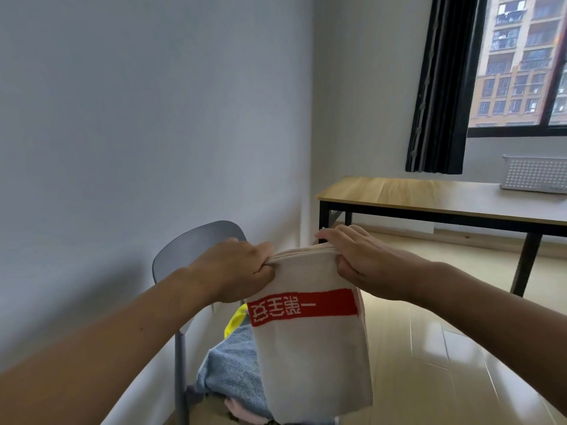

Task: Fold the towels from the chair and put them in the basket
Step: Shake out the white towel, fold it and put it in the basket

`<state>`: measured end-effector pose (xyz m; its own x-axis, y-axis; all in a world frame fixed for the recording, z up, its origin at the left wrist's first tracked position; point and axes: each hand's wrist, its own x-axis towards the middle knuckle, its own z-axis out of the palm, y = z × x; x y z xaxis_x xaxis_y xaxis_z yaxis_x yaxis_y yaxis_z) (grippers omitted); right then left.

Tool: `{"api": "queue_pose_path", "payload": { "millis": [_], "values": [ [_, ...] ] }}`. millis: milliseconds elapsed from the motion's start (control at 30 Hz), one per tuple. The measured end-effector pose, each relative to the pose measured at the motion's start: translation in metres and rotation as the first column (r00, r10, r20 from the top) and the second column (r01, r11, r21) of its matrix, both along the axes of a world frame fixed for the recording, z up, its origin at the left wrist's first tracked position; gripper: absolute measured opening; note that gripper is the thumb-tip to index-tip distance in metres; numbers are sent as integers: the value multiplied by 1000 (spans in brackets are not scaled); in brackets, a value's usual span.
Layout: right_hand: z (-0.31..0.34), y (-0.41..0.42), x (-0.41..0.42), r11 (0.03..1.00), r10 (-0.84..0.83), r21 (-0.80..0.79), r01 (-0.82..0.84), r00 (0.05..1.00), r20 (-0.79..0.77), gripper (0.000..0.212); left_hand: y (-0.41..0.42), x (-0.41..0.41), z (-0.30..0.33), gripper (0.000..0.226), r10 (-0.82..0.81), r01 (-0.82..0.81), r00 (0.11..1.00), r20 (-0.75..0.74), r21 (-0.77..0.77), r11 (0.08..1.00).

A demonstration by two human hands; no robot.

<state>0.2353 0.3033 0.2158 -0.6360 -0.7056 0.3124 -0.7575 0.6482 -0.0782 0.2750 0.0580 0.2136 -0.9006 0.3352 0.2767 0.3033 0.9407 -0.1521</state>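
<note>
— Where is the towel hanging?
— I'm holding the folded cream towel (pixel 310 342) above the grey chair (pixel 196 243); left hand (pixel 242 271) and right hand (pixel 365 259) are each pinching its top edge in their grip.
— Basket?
— The white basket (pixel 534 173) is sitting on the counter (pixel 399 188).

Wooden table (pixel 399 191) by window (pixel 521 62); dark curtain (pixel 441 87) hanging.

Pale wall (pixel 138 118), light wood floor (pixel 429 348), wooden table (pixel 414 191), dark curtain (pixel 441 87), daylit window (pixel 527 62).
</note>
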Motion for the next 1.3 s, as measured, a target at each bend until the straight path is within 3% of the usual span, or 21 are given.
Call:
{"api": "queue_pose_path", "payload": {
  "millis": [67,233,400,500,567,633,700,733,800,933,1067,1167,1300],
  "values": [
    [0,3,-5,997,9,74,-8,1000,-25,33,-3,0,1,24,20,-21,999,40,18,1000],
    [3,7,-5,993,-45,113,46,999,-13,42,-5,1,10,31,38,-119,936,350,212,970],
    [1,6,-10,978,-143,176,112,975,171,43,-2,-1,7,10,-58,-58,938,341,321,945],
    [-8,0,-20,962,-199,234,144,952,231,36,-6,-11,4,11,-117,-46,896,428,351,935],
    [-13,-5,-29,976,-181,188,111,891,416,26,-8,-23,0,16,-84,-58,880,468,280,958],
    [-15,-8,-39,978,-185,196,77,757,627,22,-12,-39,-8,14,-29,-96,867,497,225,970],
    [-17,-12,-50,959,-254,273,69,637,728,25,-12,-55,-20,13,1,-135,849,528,217,967],
    [-19,-15,-56,951,-282,300,78,621,731,25,-12,-64,-27,14,11,-152,854,519,230,961],
    [-26,-24,-70,948,-304,280,148,680,668,22,-10,-79,-39,17,52,-186,905,422,282,941],
    [-32,-35,-91,946,-324,102,308,903,283,31,-14,-94,-46,20,138,-173,984,112,443,880],
    [-26,-34,-95,958,-286,-18,286,958,-11,38,-26,-91,-38,14,87,-17,988,-131,464,886],
    [-26,-31,-84,969,-238,-52,240,970,45,32,-32,-80,-38,13,48,23,988,-146,448,894],
    [-47,-29,-61,982,-178,-10,189,943,281,24,-31,-59,-59,12,75,-74,997,17,473,878]
  ]
}}
